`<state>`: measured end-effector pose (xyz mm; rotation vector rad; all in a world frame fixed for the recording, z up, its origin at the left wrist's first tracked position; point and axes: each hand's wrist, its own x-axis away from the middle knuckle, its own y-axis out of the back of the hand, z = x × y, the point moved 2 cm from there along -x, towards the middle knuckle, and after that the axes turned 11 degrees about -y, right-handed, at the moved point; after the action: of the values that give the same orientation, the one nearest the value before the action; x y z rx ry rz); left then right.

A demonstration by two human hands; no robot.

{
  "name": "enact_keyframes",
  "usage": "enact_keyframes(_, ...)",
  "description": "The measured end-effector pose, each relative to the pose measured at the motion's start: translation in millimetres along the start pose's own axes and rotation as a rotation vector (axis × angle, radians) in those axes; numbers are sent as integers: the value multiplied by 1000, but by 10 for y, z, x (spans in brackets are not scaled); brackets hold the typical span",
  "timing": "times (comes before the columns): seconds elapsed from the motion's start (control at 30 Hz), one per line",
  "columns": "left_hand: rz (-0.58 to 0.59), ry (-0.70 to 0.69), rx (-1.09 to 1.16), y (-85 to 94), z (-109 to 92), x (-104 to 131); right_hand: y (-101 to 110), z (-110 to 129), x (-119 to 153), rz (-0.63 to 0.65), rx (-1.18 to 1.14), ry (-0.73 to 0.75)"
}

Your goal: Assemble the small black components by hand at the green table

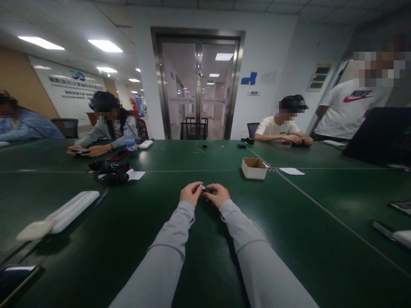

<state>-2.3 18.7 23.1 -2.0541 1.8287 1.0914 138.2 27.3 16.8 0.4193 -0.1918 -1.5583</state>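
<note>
Both hands meet over the green table (205, 235), at the middle of the view. Between their fingertips is a small dark object (208, 189) with a shiny bit at its left end; its exact kind is too small to tell. My left hand (192, 193) pinches the shiny left end. The right part of the object is gripped by the fingers and thumb of my right hand (218, 195). Light grey sleeves cover both forearms.
An open box (254, 169) and a paper sheet (291, 171) lie to the right. Black items (112, 173), a bottle (130, 139) and a white power strip (75, 211) are on the left. Several people are around the table; a phone (19, 280) lies front left.
</note>
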Motion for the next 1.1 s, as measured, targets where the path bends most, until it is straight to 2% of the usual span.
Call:
enact_keyframes(0.17, -42, 180, 362, -49, 151, 3, 4, -112, -47, 172, -415, -119)
enact_keyframes(0.33, -78, 237, 445, -61, 107, -3, 77, -155, -95, 241, -604, -225)
enact_keyframes(0.53, -42, 321, 184, -39, 77, 10, 101, -176, -106, 253, -592, -205)
enact_keyframes(0.7, 15, 310, -28, 3, 63, 6, 92, -144, -82, 270, -587, -197)
enact_keyframes(1.1, 43, 343, -174, 67, -52, 1, 78, -57, -37, 265, -594, -177)
